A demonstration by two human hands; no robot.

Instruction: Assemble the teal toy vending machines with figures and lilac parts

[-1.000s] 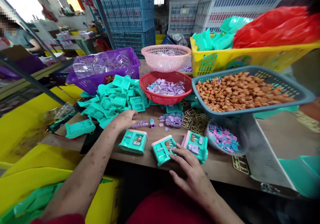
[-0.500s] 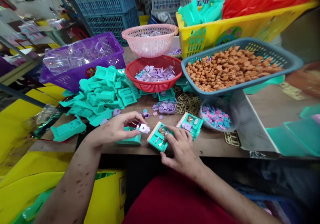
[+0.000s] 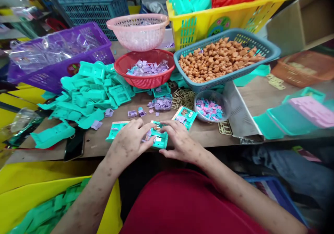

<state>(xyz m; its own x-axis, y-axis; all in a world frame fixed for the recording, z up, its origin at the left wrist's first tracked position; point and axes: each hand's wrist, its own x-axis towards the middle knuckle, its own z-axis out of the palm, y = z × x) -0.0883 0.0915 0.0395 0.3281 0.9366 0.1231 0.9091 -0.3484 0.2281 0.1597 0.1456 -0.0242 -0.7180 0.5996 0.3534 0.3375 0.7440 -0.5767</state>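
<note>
Three teal toy units are sitting at the front edge of the wooden table (image 3: 250,98) right now. The middle teal unit (image 3: 159,140) is the one being worked on: the left hand (image 3: 129,142) and the right hand (image 3: 180,142) both have their fingers curled around it, pinching it from either side just above the table edge. Looks like a small lilac piece is going in between the fingertips, but it's too hidden to say for sure.

The far-left teal unit (image 3: 114,134) lies flat, half tucked under the left hand. The right-hand teal unit (image 3: 185,115) sits just past the right hand and shows little fitted bits on its face, so I'd guess that one is further along.

As for what's left, plenty by the look of it. The heap of bare teal shells (image 3: 91,95) on the left is big, the red basket (image 3: 144,82) holds a load of lilac parts, and loose lilac pieces (image 3: 161,103) are scattered near the middle. The clear bowl of pink and blue bits (image 3: 208,109) and the blue tray of brown pieces (image 3: 219,58) are both well stocked too. So my read: early days on this batch.
</note>
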